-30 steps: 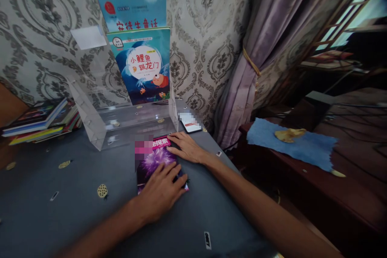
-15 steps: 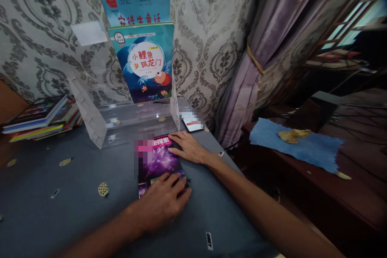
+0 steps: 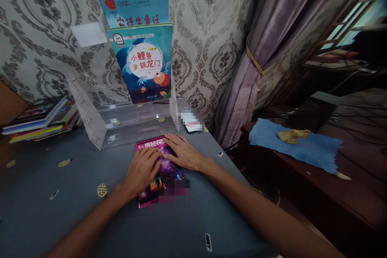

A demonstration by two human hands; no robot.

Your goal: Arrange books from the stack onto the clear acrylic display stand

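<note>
A book with a purple and pink cover (image 3: pixel 168 168) lies flat on the grey tablecloth (image 3: pixel 75 225). Across its upper left part rests my left hand (image 3: pixel 143 169), fingers stretched out over the cover. My right hand (image 3: pixel 183 151) lies flat on the upper right corner and edge, its fingers spread out. Just behind the book stands a clear acrylic stand (image 3: pixel 139 129). Two books lean upright in it: a blue one with fish on its cover (image 3: pixel 145 64) in front, and a taller light-blue one (image 3: pixel 136 4) behind.
A pile of books (image 3: pixel 42 117) lies at the left against the wall. A phone (image 3: pixel 191 123) sits right of the stand. Beyond the table's right edge are a purple curtain (image 3: pixel 242 80) and a dark red surface with a blue cloth (image 3: pixel 296 149).
My left hand has moved from the book's lower right up to its upper left, uncovering the lower cover. My right hand has shifted slightly left onto the cover.
</note>
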